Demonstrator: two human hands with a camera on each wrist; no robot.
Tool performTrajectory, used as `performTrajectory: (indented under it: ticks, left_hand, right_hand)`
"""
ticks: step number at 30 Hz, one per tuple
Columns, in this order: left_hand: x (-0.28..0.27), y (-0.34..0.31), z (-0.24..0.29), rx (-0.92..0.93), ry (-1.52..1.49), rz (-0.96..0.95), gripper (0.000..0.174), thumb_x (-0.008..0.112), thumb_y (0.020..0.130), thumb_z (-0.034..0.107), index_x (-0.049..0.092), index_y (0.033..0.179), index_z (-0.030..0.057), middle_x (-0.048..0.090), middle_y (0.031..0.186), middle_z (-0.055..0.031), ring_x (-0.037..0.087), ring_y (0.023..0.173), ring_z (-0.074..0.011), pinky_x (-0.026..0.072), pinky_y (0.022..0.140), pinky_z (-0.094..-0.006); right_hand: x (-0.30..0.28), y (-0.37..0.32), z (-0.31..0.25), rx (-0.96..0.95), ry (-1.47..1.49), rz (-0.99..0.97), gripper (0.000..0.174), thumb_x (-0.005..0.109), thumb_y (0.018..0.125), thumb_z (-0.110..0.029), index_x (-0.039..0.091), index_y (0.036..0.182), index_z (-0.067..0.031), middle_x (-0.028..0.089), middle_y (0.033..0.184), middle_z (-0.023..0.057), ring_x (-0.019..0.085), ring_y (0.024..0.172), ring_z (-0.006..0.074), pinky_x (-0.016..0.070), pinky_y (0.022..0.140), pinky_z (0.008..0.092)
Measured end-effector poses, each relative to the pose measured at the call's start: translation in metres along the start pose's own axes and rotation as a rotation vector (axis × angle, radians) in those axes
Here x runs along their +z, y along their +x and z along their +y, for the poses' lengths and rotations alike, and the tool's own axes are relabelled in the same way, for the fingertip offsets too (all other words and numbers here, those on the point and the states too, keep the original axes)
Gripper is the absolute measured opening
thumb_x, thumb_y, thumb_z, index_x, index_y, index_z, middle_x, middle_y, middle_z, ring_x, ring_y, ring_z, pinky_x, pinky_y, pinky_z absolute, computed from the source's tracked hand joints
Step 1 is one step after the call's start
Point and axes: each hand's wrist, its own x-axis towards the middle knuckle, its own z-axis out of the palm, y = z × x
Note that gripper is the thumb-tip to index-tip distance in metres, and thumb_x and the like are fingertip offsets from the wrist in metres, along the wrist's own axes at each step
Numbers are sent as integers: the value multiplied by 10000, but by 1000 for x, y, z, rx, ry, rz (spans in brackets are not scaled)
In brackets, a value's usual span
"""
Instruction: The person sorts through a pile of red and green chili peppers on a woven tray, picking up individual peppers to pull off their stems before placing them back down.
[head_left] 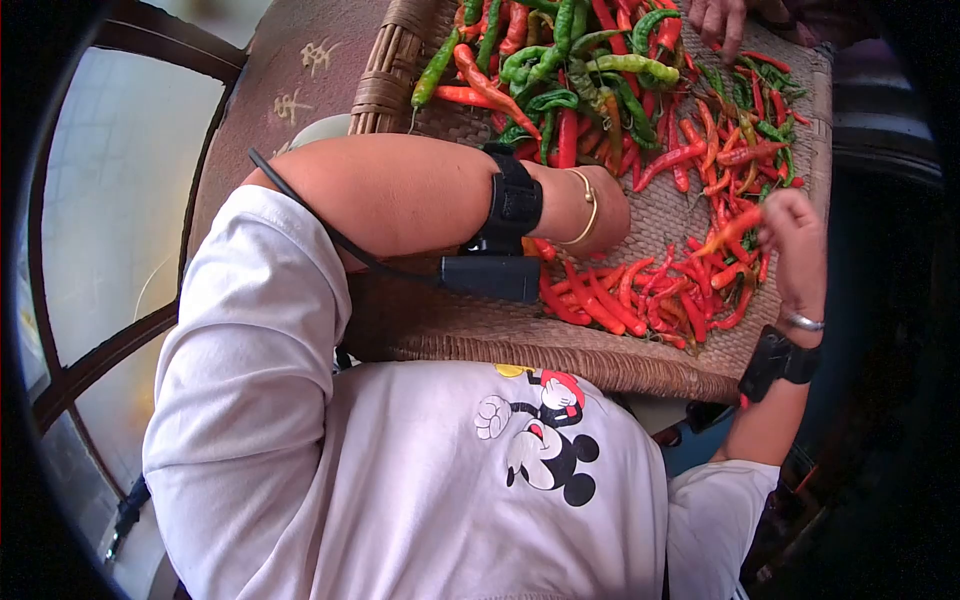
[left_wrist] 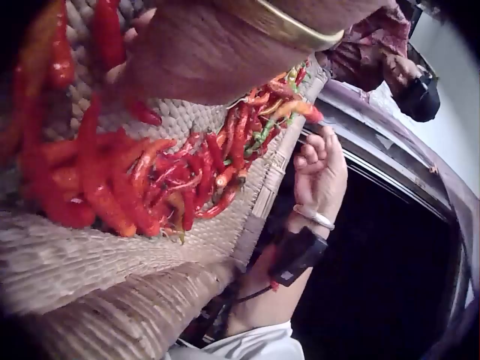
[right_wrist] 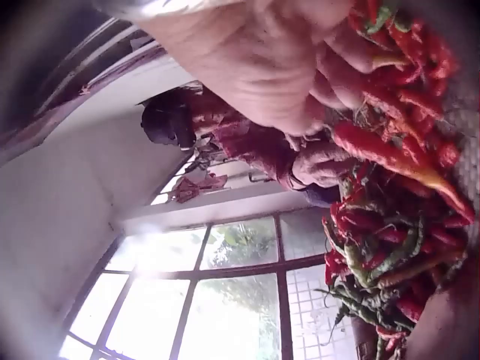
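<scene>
My right hand (head_left: 795, 230) pinches a red-orange chili pepper (head_left: 733, 232) by one end, over the right side of a woven tray (head_left: 640, 225). The same chili pepper (right_wrist: 401, 159) extends from the fingers in the right wrist view. My left hand (head_left: 603, 215) is over the middle of the tray, its fingers hidden behind the wrist in the head view. In the left wrist view, its fingertips lie close to a red chili pepper (left_wrist: 109, 34); I cannot tell whether they hold it. Red chili peppers (head_left: 620, 295) lie in a pile at the near side.
Mixed green and red chili peppers (head_left: 560, 70) are heaped at the tray's far side. Another person's hand (head_left: 718, 22) reaches in among peppers at the far right corner. The tray's raised rim (head_left: 560, 358) runs along my front. A framed window (head_left: 130, 200) stands at the left.
</scene>
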Motion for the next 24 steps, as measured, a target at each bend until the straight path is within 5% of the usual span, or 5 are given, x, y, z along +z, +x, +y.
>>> performTrajectory:
  ticks: [2, 5, 7, 11, 24]
  left_hand:
    - [-4, 0, 1, -29, -37, 5, 172, 570, 673, 158, 631, 803, 63, 615, 774, -114, 594, 763, -287, 481, 639, -373]
    - [-17, -4, -1, -70, -134, 46, 180, 583, 667, 186, 624, 786, 58, 611, 751, -118, 591, 737, -288, 473, 630, -377]
    - [-17, -3, -4, -73, -197, 79, 187, 594, 661, 204, 622, 772, 55, 610, 733, -118, 590, 717, -282, 468, 619, -376]
    - [-5, 10, -16, -36, -836, 182, 220, 639, 648, 248, 608, 722, 43, 583, 626, -77, 558, 595, -186, 434, 538, -331]
    - [-9, 11, -25, -243, -1457, 160, 244, 601, 733, 326, 600, 731, 82, 524, 572, 17, 454, 475, -63, 363, 420, -195]
  right_hand:
    - [-6, 8, 7, 36, 172, 152, 100, 521, 769, -68, 562, 858, -52, 491, 688, -43, 425, 578, 23, 369, 501, 172]
    - [3, 11, 26, -91, -200, 378, 189, 562, 756, -94, 570, 933, -27, 513, 674, -17, 466, 585, 47, 394, 521, 189]
    - [25, -3, 26, -179, -282, -28, 193, 566, 745, -63, 562, 931, -10, 530, 689, -4, 486, 603, 51, 408, 540, 193]
    - [63, -22, 18, -150, -88, -341, 201, 562, 735, -31, 551, 931, 8, 537, 690, 8, 496, 608, 57, 416, 559, 198]
    - [84, -28, 8, 98, 369, -314, 297, 507, 807, -120, 436, 1071, -5, 535, 722, 0, 489, 570, 44, 376, 475, 156]
